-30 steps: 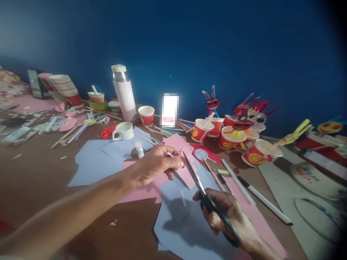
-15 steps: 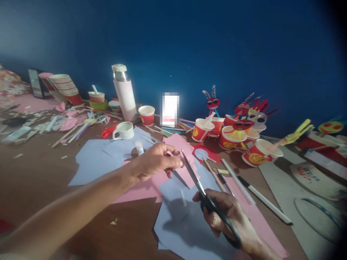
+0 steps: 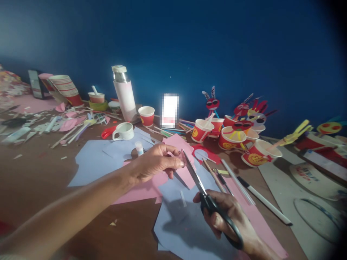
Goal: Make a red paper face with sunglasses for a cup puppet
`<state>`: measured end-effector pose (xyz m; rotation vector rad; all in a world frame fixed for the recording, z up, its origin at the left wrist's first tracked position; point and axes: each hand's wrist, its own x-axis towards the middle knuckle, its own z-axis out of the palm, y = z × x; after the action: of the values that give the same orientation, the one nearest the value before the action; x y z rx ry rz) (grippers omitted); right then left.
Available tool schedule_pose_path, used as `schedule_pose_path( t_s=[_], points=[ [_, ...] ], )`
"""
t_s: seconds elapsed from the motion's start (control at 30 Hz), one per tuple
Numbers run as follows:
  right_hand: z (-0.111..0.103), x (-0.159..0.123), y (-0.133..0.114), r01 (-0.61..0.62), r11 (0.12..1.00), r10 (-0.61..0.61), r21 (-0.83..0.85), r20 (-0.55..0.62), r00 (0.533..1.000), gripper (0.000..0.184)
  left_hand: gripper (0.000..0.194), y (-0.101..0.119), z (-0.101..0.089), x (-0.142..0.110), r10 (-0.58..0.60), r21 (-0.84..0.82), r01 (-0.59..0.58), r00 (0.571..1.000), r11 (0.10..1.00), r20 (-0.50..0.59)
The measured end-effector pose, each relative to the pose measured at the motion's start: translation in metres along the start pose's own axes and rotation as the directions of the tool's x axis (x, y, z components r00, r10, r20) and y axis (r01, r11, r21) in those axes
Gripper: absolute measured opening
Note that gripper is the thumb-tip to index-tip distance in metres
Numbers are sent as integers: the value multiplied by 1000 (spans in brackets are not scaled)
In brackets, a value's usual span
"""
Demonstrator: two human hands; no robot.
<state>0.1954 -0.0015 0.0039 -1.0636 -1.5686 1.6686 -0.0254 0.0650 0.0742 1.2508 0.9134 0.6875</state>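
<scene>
A: Taking the white flask (image 3: 125, 99) as our landmark, where are the scissors (image 3: 196, 177)?

B: Nearer the viewer than the flask and to its right, tilted up and away, above blue paper (image 3: 179, 231).

A: How do they look?

B: Long, narrow silvery blades, pointed at the end, with black looped handles. The right hand (image 3: 229, 211) is wrapped around those handles.

A: And the left hand (image 3: 157, 160)?

B: Also nearer than the flask and to its right. Thumb and fingers pinch a small pink piece (image 3: 170, 154), thin and curling above the thumb. The two hands are apart, though the scissor tips reach just beside the left fingertips.

A: What's hard to make out?

B: Most of the pink piece is behind the fingers, and its edge blends into the pink paper (image 3: 187, 177) beyond. I can't tell whether the tips touch it, or whether the blades are slightly parted. The right fingers cover part of the handles. Both forearms run out of view, and a bright panel (image 3: 170, 110) right of the flask is pixelated.
</scene>
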Motion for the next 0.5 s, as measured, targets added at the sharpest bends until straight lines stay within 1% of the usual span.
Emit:
schedule_pose_path(
  t_s=[0.2,0.5],
  points=[
    [0,0,-1,-54,999,54,-5,-15,998,56,14,0,-1,0,-1,15,1,1000,1000,4],
    [2,-1,-7,-57,998,57,-13,-29,998,55,12,3,0,0,-2,29,2,1000,1000,8]
  ],
)
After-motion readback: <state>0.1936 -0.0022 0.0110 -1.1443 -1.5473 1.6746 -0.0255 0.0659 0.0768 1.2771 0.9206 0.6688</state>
